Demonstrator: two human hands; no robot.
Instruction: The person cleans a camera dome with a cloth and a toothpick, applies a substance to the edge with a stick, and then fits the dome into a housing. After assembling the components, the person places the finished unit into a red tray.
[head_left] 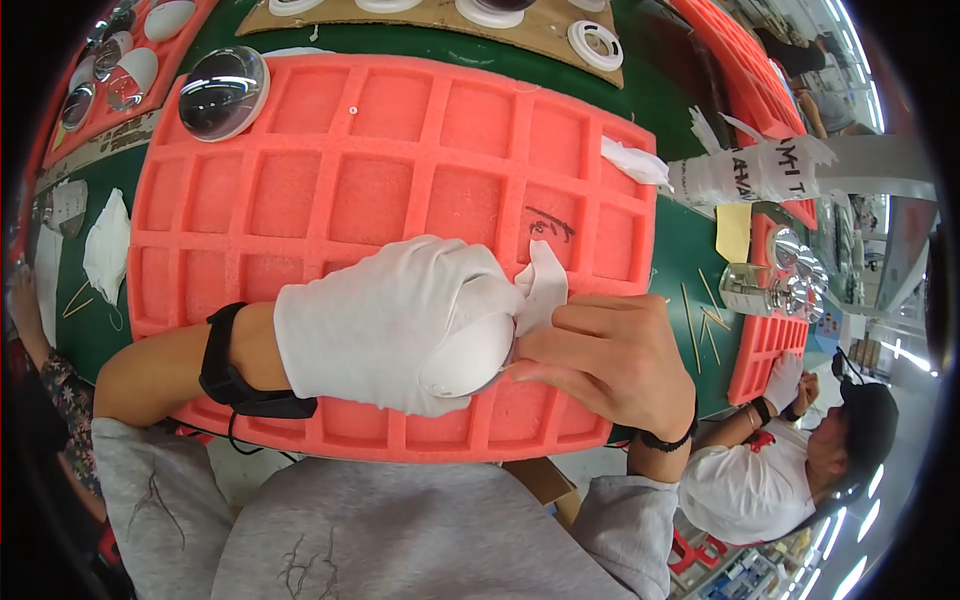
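Observation:
My left hand [400, 320], in a white glove, is closed around a rounded white shell [468, 358], tilted with its edge toward my right hand. My bare right hand [620, 355] is pinched at that edge. A thin, pale wooden stick [508, 367] shows its tip between the right fingertips and the shell; its other end is hidden. A white cloth [541, 283] sticks up from between the right fingers. Both hands are above a pink foam tray [370, 210] with square pockets. In its far left corner rests a dark glossy dome [222, 93] with a white rim.
Loose wooden sticks [690, 320] and a clear glass bottle [745, 288] lie right on the green table. A wrapped grey post [770, 172] reaches in above them. White rings [596, 46] sit on cardboard at the back. A co-worker [800, 450] sits at right.

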